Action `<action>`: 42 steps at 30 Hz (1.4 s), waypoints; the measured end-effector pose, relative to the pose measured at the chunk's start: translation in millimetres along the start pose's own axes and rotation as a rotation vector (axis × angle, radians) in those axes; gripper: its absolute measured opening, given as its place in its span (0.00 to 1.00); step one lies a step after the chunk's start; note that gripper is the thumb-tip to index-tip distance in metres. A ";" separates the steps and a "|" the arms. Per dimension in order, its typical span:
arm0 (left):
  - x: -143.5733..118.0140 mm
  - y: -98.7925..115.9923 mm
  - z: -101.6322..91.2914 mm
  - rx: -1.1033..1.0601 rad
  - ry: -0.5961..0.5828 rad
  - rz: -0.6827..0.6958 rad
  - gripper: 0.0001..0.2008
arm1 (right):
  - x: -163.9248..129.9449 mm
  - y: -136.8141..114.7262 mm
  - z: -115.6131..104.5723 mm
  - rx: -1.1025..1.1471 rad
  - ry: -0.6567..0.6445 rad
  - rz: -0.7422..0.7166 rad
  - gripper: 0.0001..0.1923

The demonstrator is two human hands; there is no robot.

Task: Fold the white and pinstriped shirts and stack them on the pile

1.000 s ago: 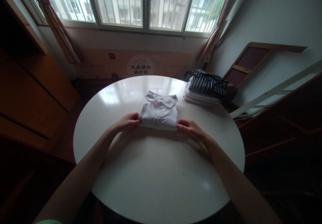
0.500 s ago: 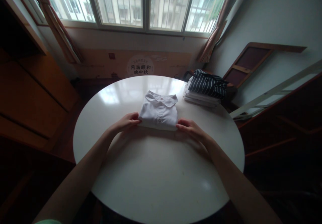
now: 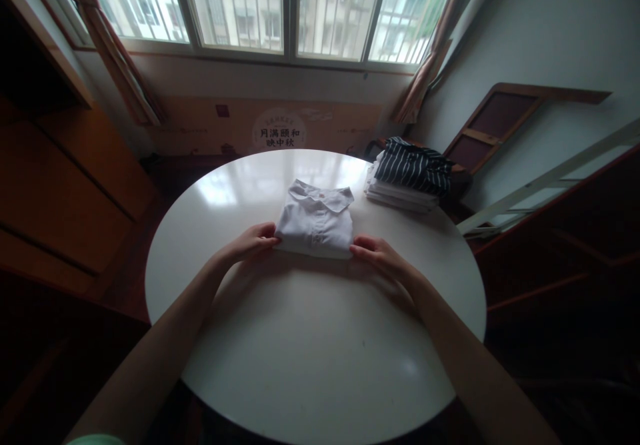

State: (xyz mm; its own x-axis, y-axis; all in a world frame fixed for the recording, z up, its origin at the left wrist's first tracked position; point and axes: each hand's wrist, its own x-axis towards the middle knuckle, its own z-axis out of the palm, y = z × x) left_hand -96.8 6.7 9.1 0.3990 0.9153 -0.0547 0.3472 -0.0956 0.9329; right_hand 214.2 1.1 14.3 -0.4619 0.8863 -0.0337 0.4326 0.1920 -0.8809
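Pinching a folded white shirt at both near corners

Gripping first: my left hand [image 3: 249,244] is curled narrow on the near-left corner of the folded white shirt [image 3: 315,226], fingertips [image 3: 270,239] tucked against the cloth edge. My right hand [image 3: 379,257] does the same on the near-right corner, fingers [image 3: 361,248] bent and touching the hem. Both hands rest low on the table [image 3: 310,352], the shirt between them. I cannot tell if the fingers go under the bottom layer.

The shirt lies flat around the table's middle, toward the far half, folded to a neat rectangle, collar up and pointing away from me, button placket down the centre. Soft matte cotton look.

The table is round, white, glossy, with window glare on the far part.

At the far-right rim sits a stack of folded clothes [image 3: 400,195], pale pieces below and a dark striped garment [image 3: 413,168] draped on top, well apart from the shirt.
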 end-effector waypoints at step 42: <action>-0.6 2.0 1.2 -0.005 0.002 -0.004 0.12 | 0.7 -0.9 0.5 0.024 -0.005 0.019 0.17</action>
State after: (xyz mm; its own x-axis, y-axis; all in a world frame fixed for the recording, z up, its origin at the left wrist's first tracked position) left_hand -95.3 5.5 10.6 0.3955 0.9166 -0.0577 0.3447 -0.0900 0.9344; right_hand 213.1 1.3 14.8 -0.4575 0.8876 -0.0531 0.4231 0.1647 -0.8910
